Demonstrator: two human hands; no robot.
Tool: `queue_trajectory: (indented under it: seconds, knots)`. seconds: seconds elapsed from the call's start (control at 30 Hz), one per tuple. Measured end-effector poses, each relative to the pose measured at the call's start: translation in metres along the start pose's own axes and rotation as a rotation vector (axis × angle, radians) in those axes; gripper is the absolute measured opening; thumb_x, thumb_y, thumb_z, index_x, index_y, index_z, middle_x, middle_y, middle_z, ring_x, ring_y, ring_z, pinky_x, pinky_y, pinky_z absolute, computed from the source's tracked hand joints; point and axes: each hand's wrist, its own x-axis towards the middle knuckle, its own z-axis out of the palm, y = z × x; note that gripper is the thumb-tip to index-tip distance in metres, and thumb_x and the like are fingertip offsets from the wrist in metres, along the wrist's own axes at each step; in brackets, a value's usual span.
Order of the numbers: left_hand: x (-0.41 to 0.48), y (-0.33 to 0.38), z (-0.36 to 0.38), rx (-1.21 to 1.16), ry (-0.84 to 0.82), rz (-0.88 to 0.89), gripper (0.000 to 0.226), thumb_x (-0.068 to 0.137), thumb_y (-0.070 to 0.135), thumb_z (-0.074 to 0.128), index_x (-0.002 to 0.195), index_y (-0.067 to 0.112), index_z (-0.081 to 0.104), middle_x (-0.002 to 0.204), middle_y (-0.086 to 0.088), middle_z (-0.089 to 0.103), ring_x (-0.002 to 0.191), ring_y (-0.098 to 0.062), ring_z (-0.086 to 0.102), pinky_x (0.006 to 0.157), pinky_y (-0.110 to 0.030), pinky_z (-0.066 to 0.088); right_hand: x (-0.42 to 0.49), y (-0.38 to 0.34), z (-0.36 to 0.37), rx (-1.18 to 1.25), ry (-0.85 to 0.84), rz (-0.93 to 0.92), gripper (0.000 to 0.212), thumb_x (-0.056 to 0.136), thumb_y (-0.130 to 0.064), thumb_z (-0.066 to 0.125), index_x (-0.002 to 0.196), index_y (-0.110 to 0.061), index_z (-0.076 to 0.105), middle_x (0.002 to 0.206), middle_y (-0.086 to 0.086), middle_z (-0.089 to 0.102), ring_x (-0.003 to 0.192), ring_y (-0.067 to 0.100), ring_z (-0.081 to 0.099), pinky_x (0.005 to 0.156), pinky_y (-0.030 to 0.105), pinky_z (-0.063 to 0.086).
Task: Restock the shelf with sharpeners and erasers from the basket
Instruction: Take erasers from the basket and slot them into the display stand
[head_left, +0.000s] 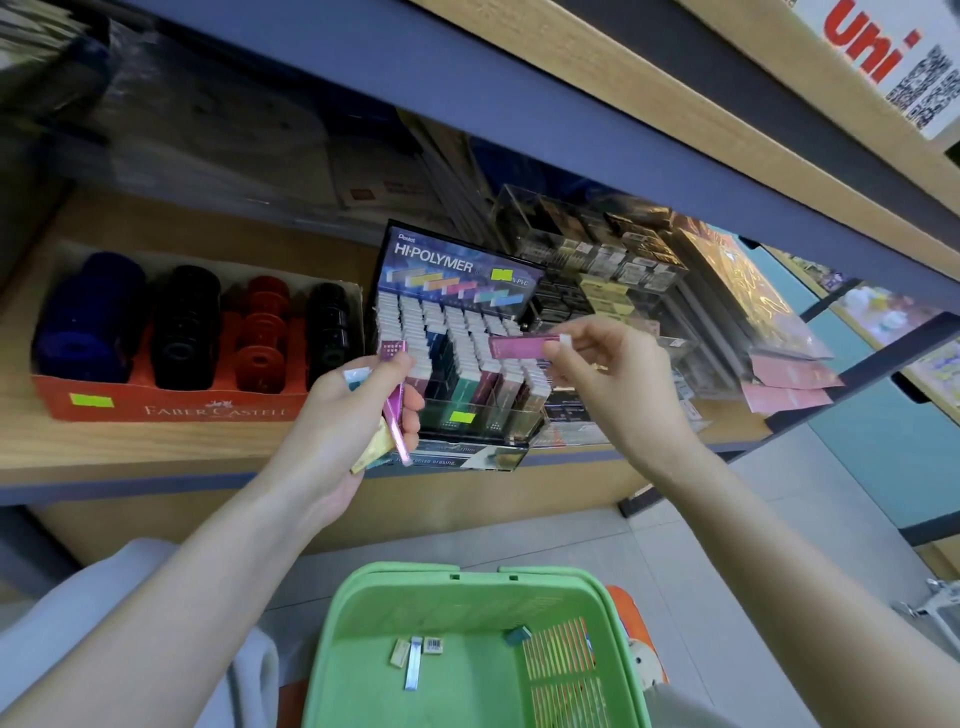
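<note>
Nearest to you, low centre: green plastic basket (363, 649), its floor holding only a few loose items. A small cream eraser (400, 652), a slim silver stick eraser (414, 667) and a white barcoded piece (435, 646) lie close together. A teal eraser (518, 635) sits apart from them by the slotted right wall. Above the basket, both your forearms reach up to the wooden shelf (156, 452). Your left hand (353, 415) has its fingers curled round a fanned bundle of slim stick erasers. A magenta stick eraser (397, 431) is foremost, a gold stick eraser (373, 448) lies behind it, and a teal-and-white end (357, 376) shows above the thumb. How many are in the bundle cannot be told. Your right hand (618, 384) pinches a pink stick eraser (519, 346) by its white end, between thumb and fingertips. That eraser lies roughly level, free end pointing left, over the right-hand rows of the black Hi-Polymer display box (457, 265). Whether it touches the rows cannot be told. The box stands on the shelf and is packed with upright stick erasers, white ends up, with a yellow-green sticker (462, 417) on its clear front. Left of the box, just beside it, is a red Faber-Castell carton (171, 410) holding barrel sharpeners in four rows: blue (88, 322), black (184, 327), red (260, 338), black (327, 327). Right of the box stands a clear acrylic organiser (597, 254) of small packs, blurred.
</note>
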Motion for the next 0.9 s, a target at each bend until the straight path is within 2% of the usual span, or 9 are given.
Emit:
queue_trajectory:
  seconds: [0.1, 0.17, 0.23, 0.3, 0.47, 0.6, 0.73, 0.83, 0.9]
  knots:
    - [0.0, 0.0, 0.0, -0.006, -0.008, -0.007, 0.012, 0.095, 0.012, 0.053, 0.087, 0.004, 0.056, 0.058, -0.005, 0.06, 0.043, -0.013, 0.05, 0.039, -0.021, 0.043, 0.004, 0.009, 0.001, -0.25, -0.048, -0.127, 0.006, 0.089, -0.017, 0.065, 0.092, -0.013, 0.068, 0.072, -0.003, 0.064, 0.068, 0.01, 0.06, 0.063, 0.015, 0.048]
    - [0.001, 0.001, -0.001, -0.012, -0.021, -0.011, 0.012, 0.096, 0.011, 0.052, 0.088, 0.002, 0.056, 0.057, -0.004, 0.062, 0.043, -0.012, 0.051, 0.039, -0.02, 0.042, 0.007, 0.015, 0.006, -0.377, -0.091, -0.204, 0.012, 0.089, -0.016, 0.064, 0.099, -0.009, 0.066, 0.077, -0.005, 0.06, 0.07, 0.008, 0.057, 0.067, 0.017, 0.048]
    - [0.002, 0.002, -0.002, -0.013, -0.035, -0.007, 0.012, 0.096, 0.011, 0.051, 0.09, 0.003, 0.056, 0.058, -0.004, 0.064, 0.044, -0.011, 0.051, 0.039, -0.021, 0.043, 0.01, 0.019, 0.011, -0.399, -0.125, -0.239, 0.013, 0.09, -0.016, 0.064, 0.101, -0.009, 0.062, 0.084, -0.005, 0.059, 0.077, 0.013, 0.058, 0.074, 0.031, 0.052]
    - [0.002, 0.002, -0.003, -0.016, -0.043, -0.009, 0.01, 0.097, 0.012, 0.051, 0.092, 0.005, 0.057, 0.062, -0.004, 0.065, 0.046, -0.012, 0.053, 0.04, -0.022, 0.044, 0.012, 0.02, 0.015, -0.395, -0.171, -0.265, 0.012, 0.09, -0.016, 0.063, 0.099, -0.01, 0.059, 0.086, -0.004, 0.06, 0.082, 0.017, 0.06, 0.075, 0.038, 0.052]
    - [0.002, 0.003, -0.003, 0.035, -0.069, -0.007, 0.009, 0.093, 0.019, 0.056, 0.097, 0.013, 0.063, 0.067, -0.001, 0.068, 0.047, -0.009, 0.054, 0.042, -0.021, 0.045, 0.023, 0.021, 0.03, -0.484, -0.247, -0.375, 0.012, 0.088, -0.014, 0.065, 0.099, -0.011, 0.063, 0.091, -0.002, 0.058, 0.085, 0.02, 0.061, 0.074, 0.039, 0.051]
    - [0.002, 0.003, -0.004, 0.058, -0.088, 0.013, 0.011, 0.093, 0.018, 0.057, 0.098, 0.013, 0.064, 0.07, -0.001, 0.069, 0.046, -0.009, 0.05, 0.042, -0.021, 0.044, 0.029, 0.023, 0.041, -0.539, -0.235, -0.413, 0.014, 0.083, -0.006, 0.069, 0.093, -0.01, 0.06, 0.088, -0.005, 0.047, 0.078, 0.019, 0.056, 0.062, 0.031, 0.043]
    - [0.003, 0.003, -0.006, 0.104, -0.081, 0.03, 0.013, 0.092, 0.018, 0.059, 0.097, 0.008, 0.062, 0.076, -0.002, 0.072, 0.046, -0.01, 0.048, 0.042, -0.021, 0.044, 0.026, 0.027, 0.046, -0.45, -0.166, -0.402, 0.015, 0.082, -0.001, 0.068, 0.088, -0.011, 0.059, 0.083, -0.006, 0.049, 0.07, 0.009, 0.048, 0.063, 0.031, 0.047]
    - [0.004, 0.001, -0.008, 0.188, -0.088, 0.074, 0.014, 0.09, 0.018, 0.062, 0.094, 0.005, 0.062, 0.078, -0.004, 0.072, 0.047, -0.013, 0.047, 0.043, -0.022, 0.043, 0.014, 0.009, 0.043, -0.167, -0.078, -0.259, 0.003, 0.091, -0.018, 0.061, 0.091, -0.015, 0.062, 0.081, -0.005, 0.059, 0.068, 0.001, 0.053, 0.063, 0.012, 0.041]
    - [0.005, -0.001, -0.009, 0.228, -0.11, 0.101, 0.014, 0.087, 0.017, 0.065, 0.092, 0.004, 0.064, 0.073, -0.005, 0.07, 0.048, -0.016, 0.047, 0.044, -0.025, 0.042, 0.002, -0.007, 0.041, 0.039, -0.115, -0.134, 0.012, 0.094, -0.026, 0.057, 0.089, -0.018, 0.064, 0.078, 0.0, 0.066, 0.067, 0.005, 0.059, 0.06, 0.014, 0.044]
